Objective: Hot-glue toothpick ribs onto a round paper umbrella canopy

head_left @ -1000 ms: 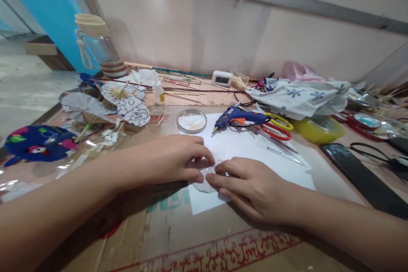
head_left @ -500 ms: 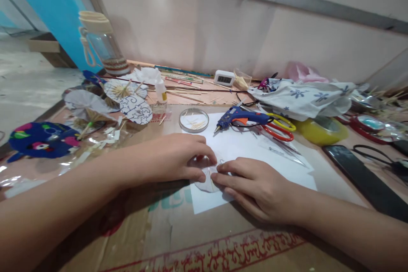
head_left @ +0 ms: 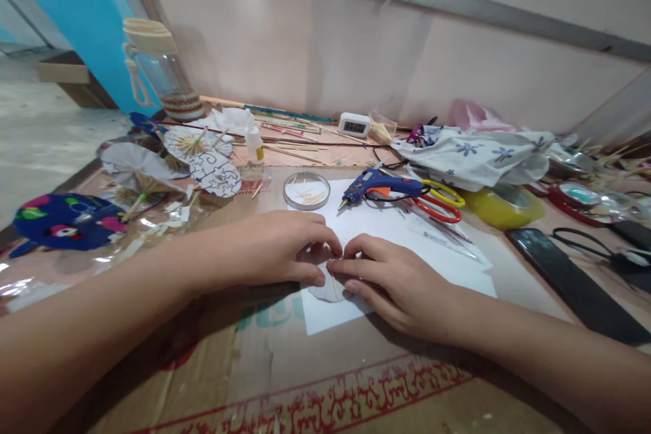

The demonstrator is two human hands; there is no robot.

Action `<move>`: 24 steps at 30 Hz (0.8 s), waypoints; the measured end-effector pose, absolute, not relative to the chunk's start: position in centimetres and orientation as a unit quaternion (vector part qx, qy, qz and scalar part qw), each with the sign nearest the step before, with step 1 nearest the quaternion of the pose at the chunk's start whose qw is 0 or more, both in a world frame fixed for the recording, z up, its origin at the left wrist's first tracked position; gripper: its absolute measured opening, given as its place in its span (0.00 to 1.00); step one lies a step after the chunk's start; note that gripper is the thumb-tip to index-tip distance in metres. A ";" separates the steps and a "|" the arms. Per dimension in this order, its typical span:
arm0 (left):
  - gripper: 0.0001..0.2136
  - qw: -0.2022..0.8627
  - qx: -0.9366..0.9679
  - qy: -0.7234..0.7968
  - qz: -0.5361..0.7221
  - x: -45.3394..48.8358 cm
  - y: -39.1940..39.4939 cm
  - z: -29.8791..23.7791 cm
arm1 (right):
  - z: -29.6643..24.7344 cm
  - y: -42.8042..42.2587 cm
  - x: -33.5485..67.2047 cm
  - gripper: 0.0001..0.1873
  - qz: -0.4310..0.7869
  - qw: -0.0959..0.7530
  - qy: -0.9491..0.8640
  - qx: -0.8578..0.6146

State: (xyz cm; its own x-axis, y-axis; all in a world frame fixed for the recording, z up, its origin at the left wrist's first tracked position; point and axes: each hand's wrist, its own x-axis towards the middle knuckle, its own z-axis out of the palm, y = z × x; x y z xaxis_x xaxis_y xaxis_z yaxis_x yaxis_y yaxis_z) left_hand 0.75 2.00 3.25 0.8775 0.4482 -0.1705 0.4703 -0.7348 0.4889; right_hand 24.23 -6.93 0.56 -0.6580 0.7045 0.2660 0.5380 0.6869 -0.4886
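Observation:
My left hand (head_left: 277,251) and my right hand (head_left: 394,281) meet fingertip to fingertip over a small round paper piece (head_left: 325,290) with a thin stick across it. The piece lies on a white sheet of paper (head_left: 407,234) on the cardboard-covered table. Both hands pinch and press the piece down, fingers curled together. Most of the piece is hidden under my fingers. A blue hot glue gun (head_left: 379,184) rests just beyond, at the sheet's far edge.
A round dish of toothpicks (head_left: 306,190), red and yellow scissors (head_left: 440,202), a yellow tape roll (head_left: 501,203) and a floral cloth (head_left: 478,152) lie behind. Small paper umbrellas (head_left: 213,173), a glue bottle (head_left: 254,146) and a jar (head_left: 157,71) stand at left. A black phone (head_left: 569,281) lies at right.
My right hand has slid a little left and its fingers have curled in, closing the gap to my left fingertips over the paper piece. The left hand has barely moved.

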 end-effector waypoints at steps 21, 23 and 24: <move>0.15 0.283 0.922 0.260 -0.029 0.8 1.9 3.5 | 0.9 -6.6 25.1 0.09 0.161 0.267 -0.869 -0.383; 0.16 0.284 0.923 0.258 -0.033 0.9 1.9 3.6 | 1.3 -6.5 24.9 0.11 0.147 0.246 -0.886 -0.365; 0.16 0.283 0.924 0.255 -0.032 0.9 1.9 3.6 | 1.4 -6.4 24.7 0.11 0.141 0.232 -0.896 -0.352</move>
State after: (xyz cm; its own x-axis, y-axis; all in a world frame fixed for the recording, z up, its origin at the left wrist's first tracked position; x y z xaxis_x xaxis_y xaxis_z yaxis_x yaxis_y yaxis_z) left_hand 0.87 1.91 3.61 0.8681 0.4529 -0.2031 0.4890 -0.7103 0.5063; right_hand 24.73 -6.42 1.39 -0.6445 0.6964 0.3155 0.5653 0.7119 -0.4166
